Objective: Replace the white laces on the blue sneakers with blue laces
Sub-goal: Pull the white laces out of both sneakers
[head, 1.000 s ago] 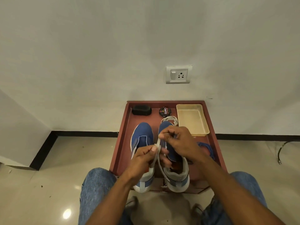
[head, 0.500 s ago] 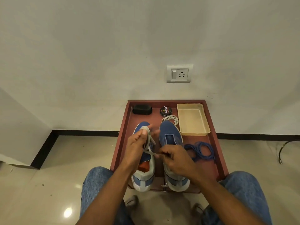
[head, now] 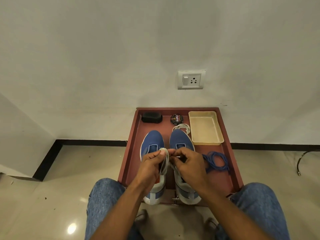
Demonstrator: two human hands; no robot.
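- Left hand [head: 150,168] grips coiled white flat lace [head: 164,162], loops wound over its fingers; right hand [head: 188,166] pinches the lace's free end
- Both hands above the pair of blue fabric sneakers [head: 181,140], toes pointing to the wall, on red-brown tray worktop [head: 133,144]
- Bundle of blue cord laces [head: 216,161] right of the sneakers
- Second white lace bundle [head: 183,127] at right toe; beige plastic tray [head: 205,129], round polish tin [head: 176,119], black brush [head: 151,117] farthest
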